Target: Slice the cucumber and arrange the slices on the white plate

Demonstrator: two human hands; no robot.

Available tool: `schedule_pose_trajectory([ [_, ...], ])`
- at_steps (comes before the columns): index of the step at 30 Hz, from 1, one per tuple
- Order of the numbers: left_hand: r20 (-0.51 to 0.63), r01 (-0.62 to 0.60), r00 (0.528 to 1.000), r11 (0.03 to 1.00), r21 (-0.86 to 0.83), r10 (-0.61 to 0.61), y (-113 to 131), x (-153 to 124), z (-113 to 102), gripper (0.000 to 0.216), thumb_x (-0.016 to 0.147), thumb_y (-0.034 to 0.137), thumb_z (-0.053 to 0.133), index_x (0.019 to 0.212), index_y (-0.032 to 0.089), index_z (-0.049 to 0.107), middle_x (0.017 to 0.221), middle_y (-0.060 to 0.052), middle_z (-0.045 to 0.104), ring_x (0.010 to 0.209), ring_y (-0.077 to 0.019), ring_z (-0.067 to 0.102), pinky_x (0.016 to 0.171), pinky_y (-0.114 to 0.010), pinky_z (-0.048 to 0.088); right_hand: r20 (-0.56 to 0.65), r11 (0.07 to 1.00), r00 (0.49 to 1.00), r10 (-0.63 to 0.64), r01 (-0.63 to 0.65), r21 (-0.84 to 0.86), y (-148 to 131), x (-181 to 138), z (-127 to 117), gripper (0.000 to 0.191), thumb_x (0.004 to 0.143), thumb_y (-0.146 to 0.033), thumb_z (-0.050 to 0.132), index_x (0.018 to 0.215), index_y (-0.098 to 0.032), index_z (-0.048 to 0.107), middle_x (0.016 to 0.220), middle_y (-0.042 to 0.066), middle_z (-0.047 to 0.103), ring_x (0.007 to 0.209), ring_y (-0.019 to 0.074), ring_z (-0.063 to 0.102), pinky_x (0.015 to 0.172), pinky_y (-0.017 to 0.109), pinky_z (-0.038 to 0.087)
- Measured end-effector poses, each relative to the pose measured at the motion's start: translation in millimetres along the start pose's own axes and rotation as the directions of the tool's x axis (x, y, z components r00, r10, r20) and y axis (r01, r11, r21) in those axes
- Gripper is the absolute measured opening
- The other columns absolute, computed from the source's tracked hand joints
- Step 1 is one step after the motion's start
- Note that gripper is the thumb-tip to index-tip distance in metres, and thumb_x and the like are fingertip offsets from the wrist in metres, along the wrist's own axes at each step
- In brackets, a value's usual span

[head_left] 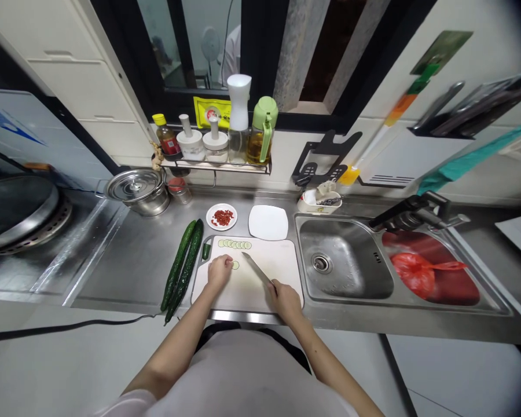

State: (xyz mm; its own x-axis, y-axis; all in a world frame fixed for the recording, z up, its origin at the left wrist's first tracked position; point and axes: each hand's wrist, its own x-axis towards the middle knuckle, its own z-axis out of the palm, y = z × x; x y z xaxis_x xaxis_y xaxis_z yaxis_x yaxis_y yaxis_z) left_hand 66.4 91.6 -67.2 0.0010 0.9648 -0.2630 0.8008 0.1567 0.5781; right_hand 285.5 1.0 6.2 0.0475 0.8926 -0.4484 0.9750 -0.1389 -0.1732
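Note:
My right hand (286, 299) is wrapped round the handle of a kitchen knife (257, 269), its blade angled up and left over the white cutting board (260, 298). My left hand (219, 271) is closed, its fingertips at the edge of a cucumber slice (235, 265). Along the board's far edge lies a row of overlapping cucumber slices (235, 245). A short cucumber end piece (206, 251) rests at the board's upper left corner. Two whole cucumbers (183, 269) lie side by side left of the board.
Behind the board are a small plate of chopped red pieces (222, 217) and a white square plate (268, 222). A double sink (345, 260) lies to the right, with a red plastic bag (417, 275). A lidded steel pot (139, 191) and a seasoning rack (217, 165) stand farther back.

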Motion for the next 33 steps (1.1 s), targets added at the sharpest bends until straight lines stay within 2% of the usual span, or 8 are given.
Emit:
schedule_pose_trajectory([
  [6, -0.035, 0.055, 0.998, 0.995, -0.082, -0.058, -11, 1, 3, 0.018, 0.080, 0.020, 0.058, 0.095, 0.020, 0.069, 0.088, -0.004, 0.069, 0.080, -0.0161, 0.061, 0.073, -0.026, 0.042, 0.066, 0.993, 0.994, -0.086, 0.091, -0.076, -6, -2, 1, 0.037, 0.101, -0.037, 0.025, 0.108, -0.020, 0.058, 0.090, 0.009, 0.070, 0.088, 0.0204, 0.066, 0.071, 0.027, 0.038],
  [13, -0.039, 0.071, 0.996, 0.988, -0.137, -0.077, -13, 6, 6, 0.013, 0.077, 0.023, 0.062, 0.088, 0.020, 0.067, 0.078, 0.000, 0.065, 0.074, -0.0140, 0.058, 0.066, -0.023, 0.038, 0.069, 0.980, 0.988, -0.140, 0.149, -0.130, -11, -4, 4, 0.037, 0.101, -0.036, 0.025, 0.106, -0.020, 0.058, 0.089, 0.009, 0.071, 0.089, 0.0215, 0.067, 0.072, 0.028, 0.040],
  [33, -0.043, 0.106, 0.993, 0.985, -0.133, -0.113, -8, 6, 4, 0.010, 0.074, 0.022, 0.065, 0.084, 0.021, 0.066, 0.076, 0.001, 0.065, 0.073, -0.0135, 0.058, 0.065, -0.023, 0.037, 0.096, 0.981, 0.988, -0.117, 0.130, -0.143, -24, -1, 0, 0.038, 0.101, -0.032, 0.025, 0.111, -0.018, 0.058, 0.092, 0.012, 0.070, 0.092, 0.0242, 0.067, 0.073, 0.031, 0.041],
])
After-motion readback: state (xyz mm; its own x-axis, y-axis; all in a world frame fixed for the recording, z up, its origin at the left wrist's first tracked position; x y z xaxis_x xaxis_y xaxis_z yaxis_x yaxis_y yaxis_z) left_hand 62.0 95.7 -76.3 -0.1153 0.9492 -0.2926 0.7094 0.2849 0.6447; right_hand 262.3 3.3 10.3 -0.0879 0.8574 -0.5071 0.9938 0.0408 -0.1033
